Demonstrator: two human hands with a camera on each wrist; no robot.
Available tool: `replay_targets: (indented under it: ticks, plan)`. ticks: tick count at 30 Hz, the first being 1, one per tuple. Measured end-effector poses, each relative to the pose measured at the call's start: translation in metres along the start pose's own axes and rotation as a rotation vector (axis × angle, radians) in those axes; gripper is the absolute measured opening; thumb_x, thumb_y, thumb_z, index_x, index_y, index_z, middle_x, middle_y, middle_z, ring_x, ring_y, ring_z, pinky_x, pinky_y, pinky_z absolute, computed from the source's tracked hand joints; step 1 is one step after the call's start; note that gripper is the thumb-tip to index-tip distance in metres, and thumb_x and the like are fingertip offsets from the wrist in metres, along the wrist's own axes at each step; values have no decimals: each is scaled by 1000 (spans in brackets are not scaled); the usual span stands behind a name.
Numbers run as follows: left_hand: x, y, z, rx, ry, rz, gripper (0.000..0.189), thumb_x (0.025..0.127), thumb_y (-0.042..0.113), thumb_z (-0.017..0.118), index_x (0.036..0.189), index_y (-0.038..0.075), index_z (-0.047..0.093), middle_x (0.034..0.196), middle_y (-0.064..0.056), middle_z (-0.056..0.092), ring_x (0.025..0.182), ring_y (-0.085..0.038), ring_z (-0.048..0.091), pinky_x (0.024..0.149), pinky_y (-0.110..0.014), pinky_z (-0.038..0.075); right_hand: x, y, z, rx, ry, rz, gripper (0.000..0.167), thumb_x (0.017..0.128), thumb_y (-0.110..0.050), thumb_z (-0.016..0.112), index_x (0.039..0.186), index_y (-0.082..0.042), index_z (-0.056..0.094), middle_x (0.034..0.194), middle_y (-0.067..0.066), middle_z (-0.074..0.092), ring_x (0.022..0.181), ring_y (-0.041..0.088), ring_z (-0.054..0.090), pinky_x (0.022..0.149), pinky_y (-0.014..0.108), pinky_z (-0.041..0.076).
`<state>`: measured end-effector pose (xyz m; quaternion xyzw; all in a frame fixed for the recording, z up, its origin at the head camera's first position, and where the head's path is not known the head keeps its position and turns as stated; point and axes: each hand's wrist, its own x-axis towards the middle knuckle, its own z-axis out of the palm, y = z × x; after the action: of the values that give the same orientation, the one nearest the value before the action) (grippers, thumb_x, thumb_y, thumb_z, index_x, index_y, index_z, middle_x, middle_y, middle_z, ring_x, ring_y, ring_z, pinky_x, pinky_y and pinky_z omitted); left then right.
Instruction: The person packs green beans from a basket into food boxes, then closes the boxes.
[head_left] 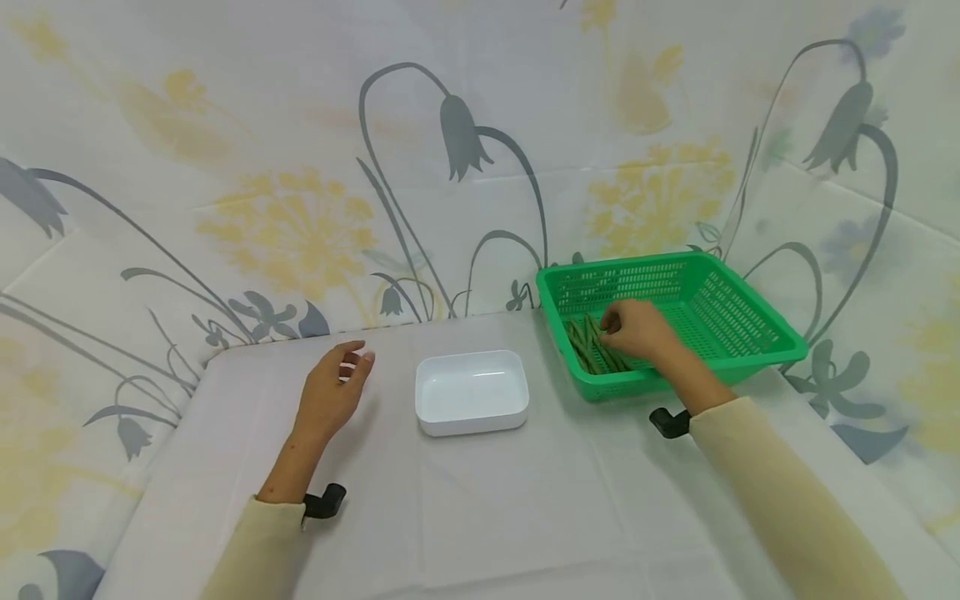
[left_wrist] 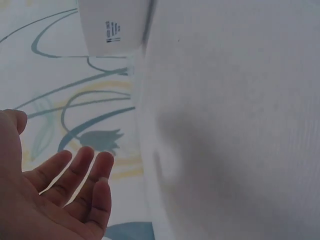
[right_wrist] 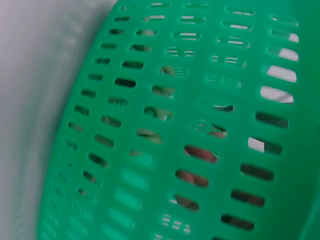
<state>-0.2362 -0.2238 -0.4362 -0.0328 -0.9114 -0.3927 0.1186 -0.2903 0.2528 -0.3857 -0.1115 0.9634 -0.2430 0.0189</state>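
My right hand [head_left: 640, 329] reaches over the front rim of a green plastic basket [head_left: 750, 354], its bent fingers down at the green beans [head_left: 588, 346]. These long, thin beans lie in a bunch at the basket's left end. Whether the fingertips pinch a bean is hidden. In the right wrist view the slotted basket wall [right_wrist: 165, 100] covers most of the hand, with bits of fingers and beans showing through. A white rectangular dish [head_left: 472, 393] stands between the hands with nothing inside. Left of it, my left hand [head_left: 330, 392] hovers with loosely bent fingers, holding nothing.
A white cloth [head_left: 480, 517] covers the table. Floral fabric [head_left: 480, 167] rises behind and at both sides. In the left wrist view, the dish's printed white side [left_wrist: 115, 27] shows at the top.
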Motion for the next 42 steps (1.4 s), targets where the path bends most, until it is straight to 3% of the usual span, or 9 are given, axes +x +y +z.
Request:
replay_targets:
  ticks: [10,18,22,26,32,38,42]
  plan:
    - [-7,4,28,-119,-139,-64,53,112,48,52,152,15,55,127,-12,64,100,-25,72,84,-37,54,8,-7,8,-19,-122,27,19,98,-11,72,109,4,73,106,22,72,95,38,68,80,52,58]
    - [-9,3,42,-255,-255,-67,51,112,39,54,156,13,51,134,-16,60,99,-25,75,81,-31,56,13,-8,13,-30,-193,35,17,97,-11,74,104,4,74,103,21,72,90,36,69,79,51,59]
    - [-10,3,45,-322,-314,-67,50,112,35,55,157,13,50,137,-17,57,100,-25,73,84,-32,56,15,-9,15,-25,-213,50,12,96,-11,75,92,0,76,87,14,72,72,24,62,69,42,56]
    - [-13,3,46,-348,-359,-69,49,111,31,58,156,15,50,137,-16,57,101,-25,68,85,-32,56,18,-10,16,-14,-236,64,24,96,-11,75,73,-6,72,63,4,60,56,15,44,60,35,45]
    - [-15,-1,47,-350,-378,-78,47,111,30,59,155,19,52,136,-13,59,103,-25,65,89,-34,55,19,-7,18,9,-215,97,27,97,-9,72,70,-8,71,60,1,58,54,13,43,57,33,43]
    - [-15,-4,47,-336,-384,-55,48,111,31,57,156,12,52,137,-14,61,108,-25,66,94,-35,55,19,-6,17,55,-160,141,42,93,-6,66,57,-17,48,52,-6,32,50,10,25,52,30,33]
    - [-15,-6,49,-346,-387,-45,48,112,31,57,155,10,52,136,-15,62,111,-26,67,98,-38,55,16,-7,14,79,-126,166,45,93,-8,66,57,-19,40,53,-7,26,50,9,21,51,29,29]
